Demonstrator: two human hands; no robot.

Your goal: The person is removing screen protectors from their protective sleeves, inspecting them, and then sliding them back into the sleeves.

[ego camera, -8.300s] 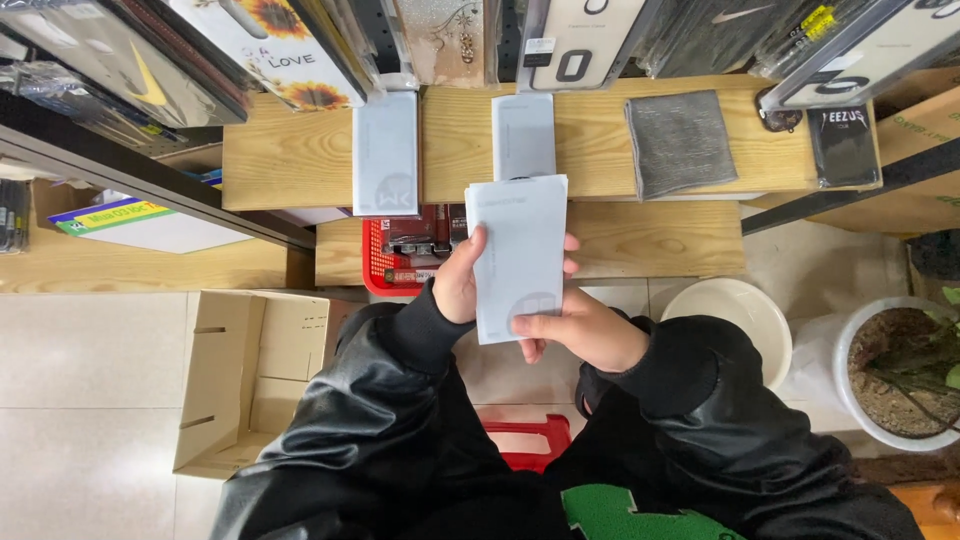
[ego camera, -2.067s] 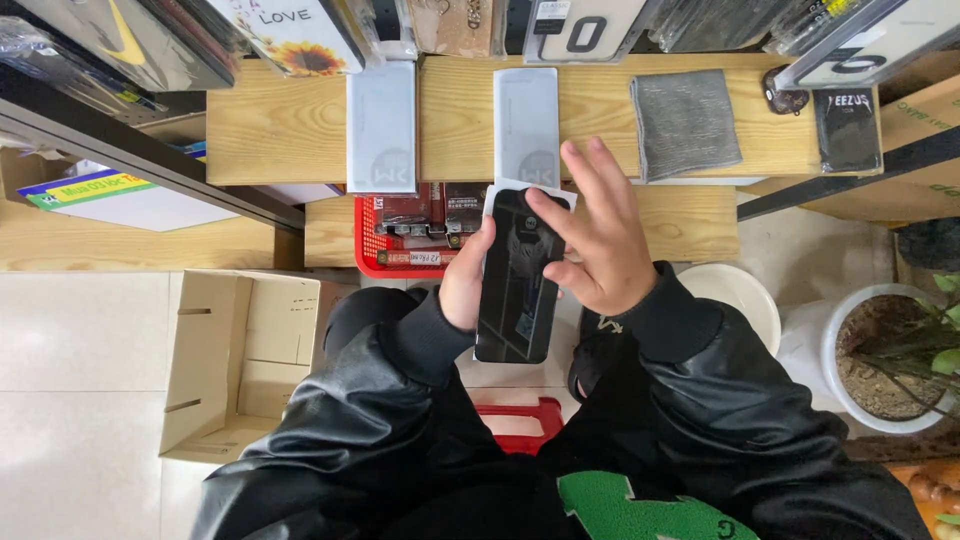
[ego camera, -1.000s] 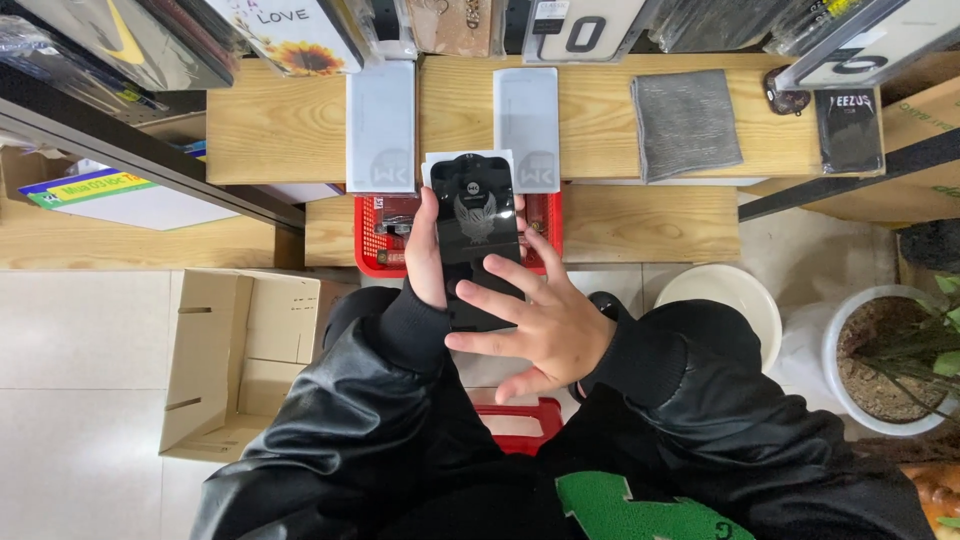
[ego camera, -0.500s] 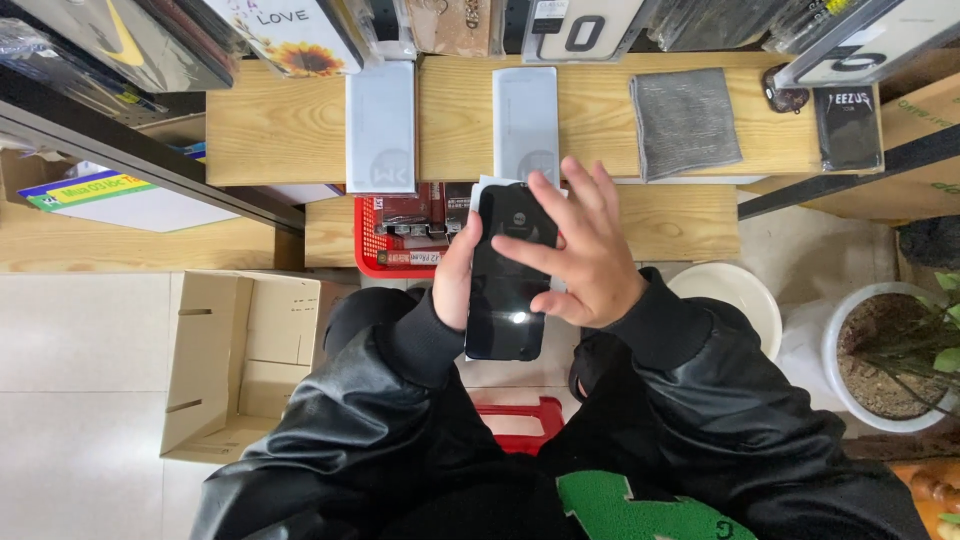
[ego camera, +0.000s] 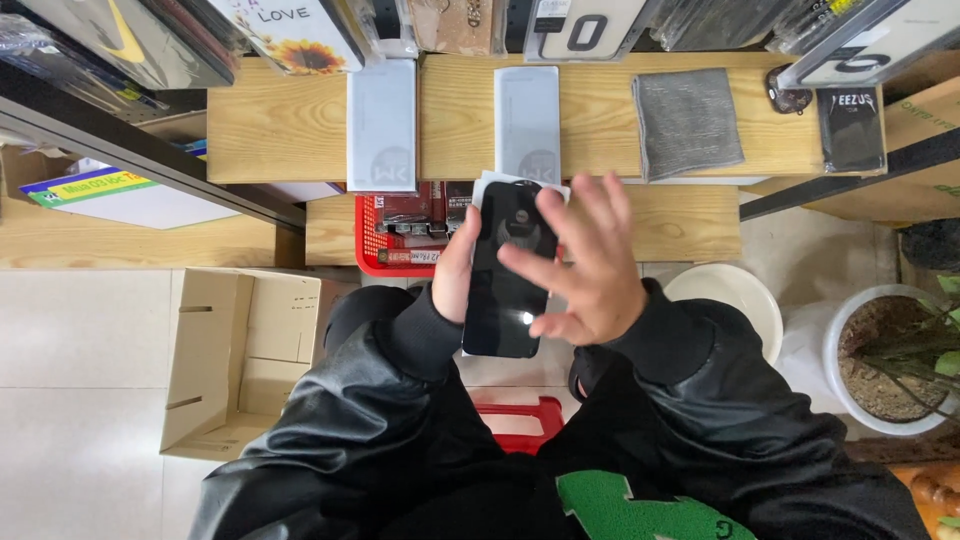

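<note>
**Black phone held over open floor, gripped on one side only**

Black phone (ego camera: 508, 268), with a white sheet (ego camera: 490, 185) showing behind its top edge, is held in the air in front of the wooden worktop (ego camera: 280, 120), above the red basket (ego camera: 375, 245). A slip is judged possible: only the left hand (ego camera: 458, 275) is closed around its left edge. The right hand (ego camera: 585, 270) is spread wide, fingers splayed, its lower fingertips apparently brushing the glass; nothing is gripped by it.

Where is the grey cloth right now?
In the head view, the grey cloth lies flat on the wooden shelf, right of the two pale flat boxes and left of a small black packet.
</note>
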